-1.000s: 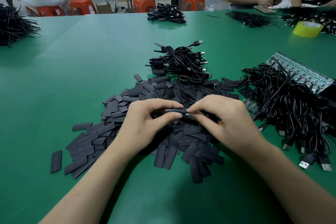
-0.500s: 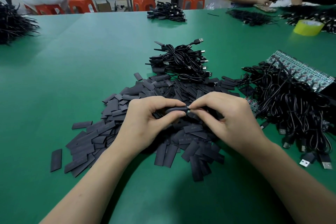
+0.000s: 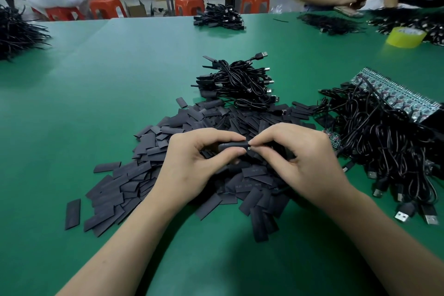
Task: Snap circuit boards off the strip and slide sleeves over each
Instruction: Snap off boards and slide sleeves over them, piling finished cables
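My left hand (image 3: pixel 194 163) pinches a black sleeve (image 3: pixel 231 145) between thumb and fingers, held level above a pile of flat black sleeves (image 3: pixel 149 166). My right hand (image 3: pixel 302 158) pinches the small circuit board (image 3: pixel 249 148) at the sleeve's right mouth; only its tip shows, and its cable is hidden under the hand. A strip of circuit boards (image 3: pixel 394 94) with black USB cables (image 3: pixel 394 151) attached lies at the right. A heap of sleeved cables (image 3: pixel 240 81) sits behind the sleeve pile.
The green table (image 3: pixel 96 94) holds further cable bundles at the far left (image 3: pixel 16 31), far middle (image 3: pixel 221 17) and far right (image 3: pixel 331 23). A yellow tape roll (image 3: pixel 406 37) stands at the back right. Other people work along the far edge, with red stools behind.
The sleeve has slid further right over the board, so less of the board shows at its mouth. Both hands have stayed almost in place.
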